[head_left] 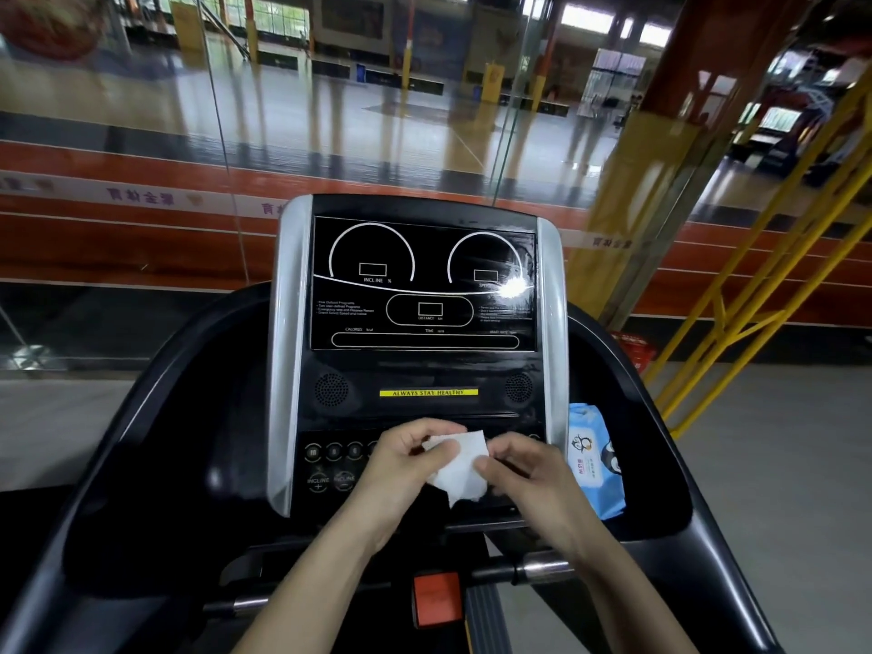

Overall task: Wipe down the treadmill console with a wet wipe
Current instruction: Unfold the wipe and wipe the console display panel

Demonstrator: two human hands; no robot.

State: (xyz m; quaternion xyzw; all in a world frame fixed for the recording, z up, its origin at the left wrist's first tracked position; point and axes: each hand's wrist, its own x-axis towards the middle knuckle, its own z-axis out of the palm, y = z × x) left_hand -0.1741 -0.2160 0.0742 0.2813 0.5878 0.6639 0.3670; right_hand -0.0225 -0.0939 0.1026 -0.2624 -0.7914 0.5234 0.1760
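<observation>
The treadmill console (420, 370) stands in front of me, a black panel with white dial markings, grey side trims and a yellow strip. A white wet wipe (465, 467) is held between both hands over the lower button row. My left hand (406, 469) pinches its left edge with thumb and fingers. My right hand (524, 469) grips its right edge. The wipe is folded and crumpled, and it hides some of the buttons. Streaks of moisture show on the upper right of the display.
A blue pack of wet wipes (592, 457) lies in the tray right of the console. Black handrails (141, 417) curve around both sides. An orange safety key block (436, 601) sits below the console. Yellow railings (755, 276) stand to the right, glass panels ahead.
</observation>
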